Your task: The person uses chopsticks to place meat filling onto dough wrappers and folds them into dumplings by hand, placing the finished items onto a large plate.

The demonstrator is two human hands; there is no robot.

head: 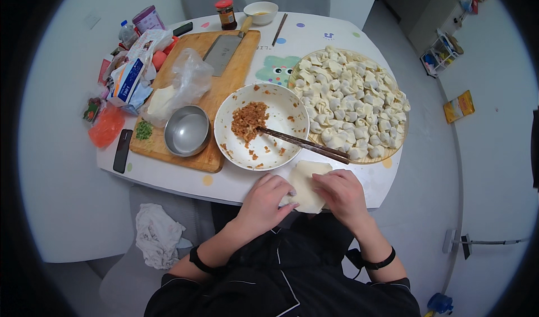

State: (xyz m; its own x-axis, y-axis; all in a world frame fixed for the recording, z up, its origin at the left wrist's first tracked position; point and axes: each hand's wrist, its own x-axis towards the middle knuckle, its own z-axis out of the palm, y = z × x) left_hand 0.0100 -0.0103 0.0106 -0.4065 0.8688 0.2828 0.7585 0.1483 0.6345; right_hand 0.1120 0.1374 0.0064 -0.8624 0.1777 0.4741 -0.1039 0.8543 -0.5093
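Note:
Pale dough wrappers (pixel 309 190) lie at the table's front edge, between my two hands. My left hand (pixel 267 199) pinches the left edge of the dough with thumb and fingers. Over the right side curl the fingers of my right hand (pixel 343 195), gripping the dough there. Just beyond is a white bowl (pixel 290 100) with orange-brown minced filling (pixel 249 121). A pair of dark chopsticks (pixel 305 142) rests in the filling and over the rim. To the right, a round woven tray (pixel 402 142) carries many folded dumplings (pixel 349 102).
A wooden cutting board (pixel 198 159) bears a cleaver (pixel 223 52), a metal bowl (pixel 187 131), a plastic bag (pixel 191 75) with dough and chopped greens (pixel 144 129). A phone (pixel 122 150) lies left. Behind stand a red-lidded jar (pixel 226 15), a small bowl (pixel 261 13) and another chopstick (pixel 279 30).

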